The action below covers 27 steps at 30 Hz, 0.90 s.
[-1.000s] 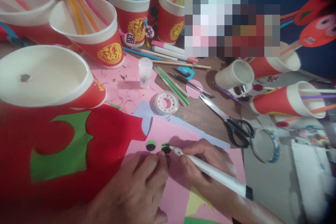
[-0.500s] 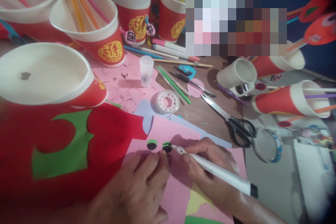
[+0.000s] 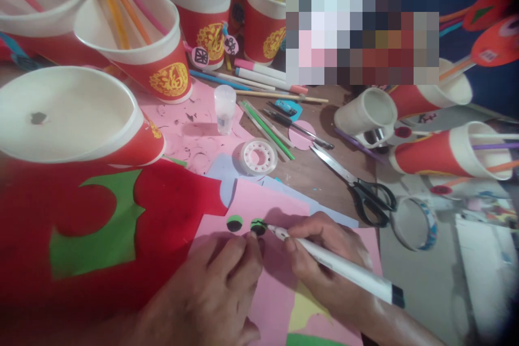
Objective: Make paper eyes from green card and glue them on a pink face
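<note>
My right hand [image 3: 328,251] is closed around a white marker [image 3: 344,267] with a black end. Its tip touches the right edge of a small green-and-black paper disc [image 3: 258,227], where a dark wavy line crosses the green part. My left hand [image 3: 214,281] has its fingers curled together, with a fingertip pressing the lower edge of that disc against pink paper [image 3: 275,292]. Just left of it lies a second green-and-black disc [image 3: 234,223], which no hand touches.
Red paper [image 3: 170,194] and a cut green piece [image 3: 117,238] lie left. Black-handled scissors [image 3: 367,194], a tape roll [image 3: 258,157] and a small clear bottle [image 3: 225,110] stand beyond my hands. Red-and-white paper cups [image 3: 162,65] with straws line the back; a white mug [image 3: 365,113] is right.
The marker and my right hand have shifted slightly to the right. My left hand and both discs have stayed in place.
</note>
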{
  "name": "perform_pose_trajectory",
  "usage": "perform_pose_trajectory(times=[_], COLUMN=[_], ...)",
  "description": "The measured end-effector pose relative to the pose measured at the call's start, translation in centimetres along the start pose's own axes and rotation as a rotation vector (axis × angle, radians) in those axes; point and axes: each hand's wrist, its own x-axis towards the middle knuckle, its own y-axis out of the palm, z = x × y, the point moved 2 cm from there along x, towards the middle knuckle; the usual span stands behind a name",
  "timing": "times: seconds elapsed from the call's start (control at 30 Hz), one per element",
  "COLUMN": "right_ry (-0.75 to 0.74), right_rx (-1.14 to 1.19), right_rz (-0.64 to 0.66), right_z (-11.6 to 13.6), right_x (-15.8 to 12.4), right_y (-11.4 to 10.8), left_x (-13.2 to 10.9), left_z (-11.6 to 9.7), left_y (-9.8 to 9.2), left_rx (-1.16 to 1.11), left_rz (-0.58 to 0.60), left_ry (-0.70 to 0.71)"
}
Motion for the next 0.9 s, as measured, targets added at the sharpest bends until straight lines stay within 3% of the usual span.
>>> perform_pose_trajectory(times=[0.27,0.5,0.57,0.63,0.73,0.9], right_ry=[0.008,-0.068,-0.155,-0.307,-0.480,-0.560], right_rx=[0.083,0.123,0.106,0.109,0.124,0.038], right_rz=[-0.074,-0.192,-0.203,-0.152,0.027,0.074], right_z=[-0.5,-0.8,-0.9,-0.7,-0.4,-0.1], right_x=[-0.3,-0.9,-1.1,-1.2,-1.0,-0.8], right_y=[-0.6,0.1,0.2,0.1,0.0,-0.3], left_x=[-0.4,-0.7,-0.6,-0.5,-0.5,-0.7], left_z=[0.0,-0.1,-0.1,0.0,0.1,0.1], left_y=[0.1,0.5,0.5,0.5,0.6,0.5], left_rx=[0.019,0.095,0.137,0.135,0.055,0.033], left_rz=[-0.038,-0.074,-0.061,-0.036,0.006,0.004], left_ry=[-0.029,0.003,0.003,0.018,0.033,0.002])
